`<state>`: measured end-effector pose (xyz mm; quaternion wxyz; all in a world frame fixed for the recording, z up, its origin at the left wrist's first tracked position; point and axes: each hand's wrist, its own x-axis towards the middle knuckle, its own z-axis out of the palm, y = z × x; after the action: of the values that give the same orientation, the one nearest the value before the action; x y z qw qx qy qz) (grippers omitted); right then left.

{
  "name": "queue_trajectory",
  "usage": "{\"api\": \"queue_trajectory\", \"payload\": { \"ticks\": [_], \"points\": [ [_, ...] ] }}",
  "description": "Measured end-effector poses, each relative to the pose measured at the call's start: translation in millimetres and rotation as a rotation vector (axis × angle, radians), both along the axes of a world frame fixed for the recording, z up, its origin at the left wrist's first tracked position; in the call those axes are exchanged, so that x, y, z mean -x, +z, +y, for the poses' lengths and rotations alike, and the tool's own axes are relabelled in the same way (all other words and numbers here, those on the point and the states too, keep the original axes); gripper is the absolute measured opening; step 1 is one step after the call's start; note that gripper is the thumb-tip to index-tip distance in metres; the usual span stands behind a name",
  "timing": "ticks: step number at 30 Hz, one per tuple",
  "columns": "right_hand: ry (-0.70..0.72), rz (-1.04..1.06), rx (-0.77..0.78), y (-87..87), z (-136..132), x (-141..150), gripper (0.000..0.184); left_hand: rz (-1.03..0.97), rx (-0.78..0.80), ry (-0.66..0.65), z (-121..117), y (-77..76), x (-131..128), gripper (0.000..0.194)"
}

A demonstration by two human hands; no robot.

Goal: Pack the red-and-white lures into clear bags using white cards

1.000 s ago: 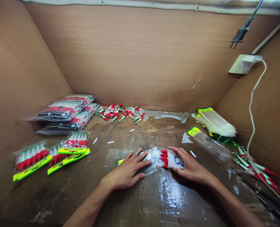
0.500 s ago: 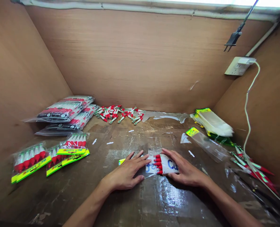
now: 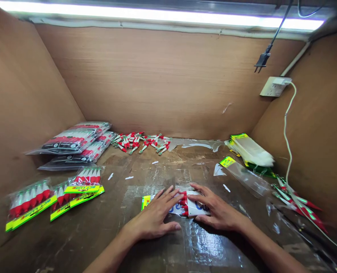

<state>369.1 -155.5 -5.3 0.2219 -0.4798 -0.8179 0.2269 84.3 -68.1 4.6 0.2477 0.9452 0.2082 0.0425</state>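
Head view shows two bare hands near the middle of a brown worktop (image 3: 100, 220). The left hand (image 3: 158, 213) lies palm down, with its fingers spread, over a clear bag with a yellow header (image 3: 145, 203). The right hand (image 3: 215, 208) is curved over a white piece with blue letters (image 3: 199, 209), thumb at the near side and fingers at the far side; whether it pinches this piece, I cannot tell. Red lure tips (image 3: 183, 204) are visible between the hands. Filled packets (image 3: 32, 199) lie on the left, and loose lures (image 3: 136, 142) lie near the back wall (image 3: 157, 83)
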Motion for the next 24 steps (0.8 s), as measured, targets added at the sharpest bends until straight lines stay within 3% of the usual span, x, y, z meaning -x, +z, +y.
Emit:
{"api": "queue_trajectory", "payload": {
  "ticks": [3, 12, 15, 20, 24],
  "points": [
    [-0.016, 0.045, -0.028, -6.4, 0, 0, 0.059, 0.001, -0.021, 0.053, 1, -4.9, -3, 0.089],
    [-0.065, 0.139, -0.069, -15.4, 3, 6, 0.049, 0.013, -0.008, 0.002, 11, -7.6, -25, 0.106],
    [-0.057, 0.102, -0.055, -12.1, 1, 8, 0.057, -0.014, -0.022, 0.021, 13, -13.3, -30, 0.104],
    [0.010, 0.049, -0.059, -8.5, -1, 8, 0.088, -0.079, -0.034, 0.042, 9, -21.9, -30, 0.105],
    [-0.012, 0.038, -0.035, -9.3, 1, 9, 0.081, -0.123, -0.026, 0.054, 7, -26.1, -29, 0.107]
  ]
}}
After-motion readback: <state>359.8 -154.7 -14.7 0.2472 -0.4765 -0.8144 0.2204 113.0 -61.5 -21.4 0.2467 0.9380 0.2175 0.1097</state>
